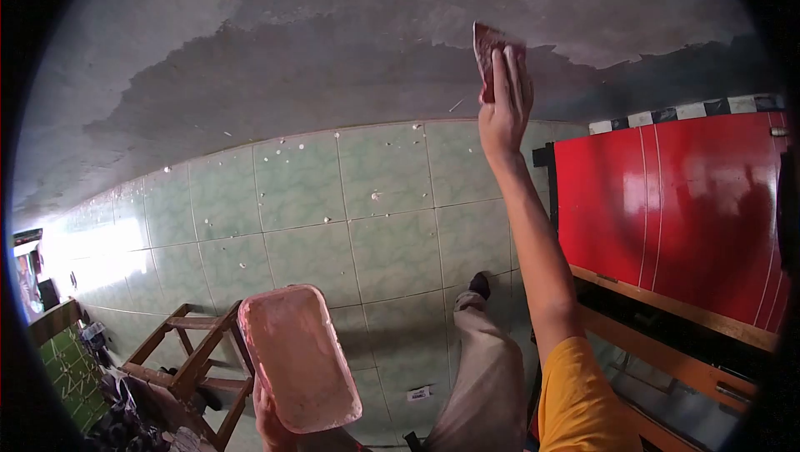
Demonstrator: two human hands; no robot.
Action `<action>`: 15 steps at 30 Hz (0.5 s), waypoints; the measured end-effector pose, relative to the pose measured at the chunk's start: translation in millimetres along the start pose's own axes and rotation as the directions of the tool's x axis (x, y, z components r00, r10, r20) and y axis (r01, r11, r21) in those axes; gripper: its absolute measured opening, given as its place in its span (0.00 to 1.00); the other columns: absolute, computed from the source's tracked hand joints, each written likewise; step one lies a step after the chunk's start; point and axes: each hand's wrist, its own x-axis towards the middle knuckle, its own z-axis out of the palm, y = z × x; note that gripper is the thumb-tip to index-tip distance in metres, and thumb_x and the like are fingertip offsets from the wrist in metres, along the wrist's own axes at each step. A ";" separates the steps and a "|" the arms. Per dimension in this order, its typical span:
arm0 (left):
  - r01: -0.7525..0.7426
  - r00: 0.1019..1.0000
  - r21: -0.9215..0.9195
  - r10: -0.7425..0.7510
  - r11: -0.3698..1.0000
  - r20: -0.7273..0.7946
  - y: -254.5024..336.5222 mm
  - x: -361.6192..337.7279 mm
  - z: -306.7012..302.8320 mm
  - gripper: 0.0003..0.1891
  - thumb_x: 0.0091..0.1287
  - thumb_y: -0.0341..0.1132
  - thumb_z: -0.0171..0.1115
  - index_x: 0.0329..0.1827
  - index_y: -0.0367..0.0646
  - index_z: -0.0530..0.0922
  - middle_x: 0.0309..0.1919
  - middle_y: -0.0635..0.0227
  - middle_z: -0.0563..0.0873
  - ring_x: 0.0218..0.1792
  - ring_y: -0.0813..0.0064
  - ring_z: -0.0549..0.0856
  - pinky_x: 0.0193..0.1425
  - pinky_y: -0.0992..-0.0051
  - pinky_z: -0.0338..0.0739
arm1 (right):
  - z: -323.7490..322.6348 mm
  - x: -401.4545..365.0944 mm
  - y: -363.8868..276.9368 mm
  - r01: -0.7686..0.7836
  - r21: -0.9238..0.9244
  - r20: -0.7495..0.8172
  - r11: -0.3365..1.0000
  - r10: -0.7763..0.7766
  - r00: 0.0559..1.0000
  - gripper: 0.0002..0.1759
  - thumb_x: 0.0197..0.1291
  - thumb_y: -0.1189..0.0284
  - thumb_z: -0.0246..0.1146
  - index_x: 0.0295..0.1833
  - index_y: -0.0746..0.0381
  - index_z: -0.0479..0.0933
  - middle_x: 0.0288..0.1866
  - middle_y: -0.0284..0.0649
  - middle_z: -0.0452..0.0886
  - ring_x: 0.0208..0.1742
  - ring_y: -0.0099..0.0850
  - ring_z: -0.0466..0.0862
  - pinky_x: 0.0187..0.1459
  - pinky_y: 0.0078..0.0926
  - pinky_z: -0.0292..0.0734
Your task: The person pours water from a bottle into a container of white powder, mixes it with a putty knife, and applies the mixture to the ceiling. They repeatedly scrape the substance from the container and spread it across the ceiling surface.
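Note:
My right hand [510, 89] reaches out at arm's length, fingers pressed flat over a reddish putty spreader [492, 44] smeared with pale material. The spreader lies against the grey wall [375, 60], close to the ragged border between a lighter coat above and a darker band below. Low in the view, my left hand [268, 414] grips the side of a pink rectangular plastic tub [296, 360], its surface smeared with pale residue. Most of the left hand's fingers are hidden by the tub.
Green floor tiles [304, 181] carry scattered white crumbs along the wall. A wooden frame stool [192, 360] stands at lower left. On the right is a red-topped cabinet [667, 210] with wooden drawers. My foot [480, 285] is on the tiles.

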 end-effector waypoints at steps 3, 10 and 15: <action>0.017 1.000 -0.049 -0.017 0.999 0.001 -12.3 1.7 6.4 0.33 0.79 0.49 0.48 0.82 0.40 0.58 0.74 0.56 0.72 0.71 0.55 0.74 0.73 0.54 0.72 | 55.0 -4.2 21.4 0.013 -0.104 0.031 0.994 -0.010 0.999 0.37 0.61 0.81 0.62 0.78 0.64 0.65 0.78 0.51 0.68 0.77 0.54 0.68 0.76 0.53 0.63; -0.078 0.997 -0.025 0.078 0.997 0.018 -52.2 0.1 15.3 0.35 0.77 0.50 0.52 0.81 0.39 0.59 0.73 0.55 0.72 0.70 0.54 0.76 0.72 0.54 0.72 | 100.2 -106.0 51.3 -0.063 0.073 0.308 0.995 0.038 0.951 0.35 0.62 0.84 0.58 0.77 0.63 0.67 0.77 0.48 0.71 0.76 0.52 0.70 0.76 0.50 0.65; -0.008 0.998 -0.048 0.011 0.999 0.067 -38.5 -10.1 8.5 0.37 0.75 0.51 0.55 0.80 0.39 0.60 0.73 0.55 0.72 0.71 0.54 0.75 0.72 0.53 0.72 | 27.7 -11.9 6.6 0.053 0.213 0.029 0.976 -0.061 0.998 0.34 0.59 0.86 0.61 0.74 0.65 0.69 0.75 0.46 0.74 0.75 0.50 0.72 0.74 0.48 0.66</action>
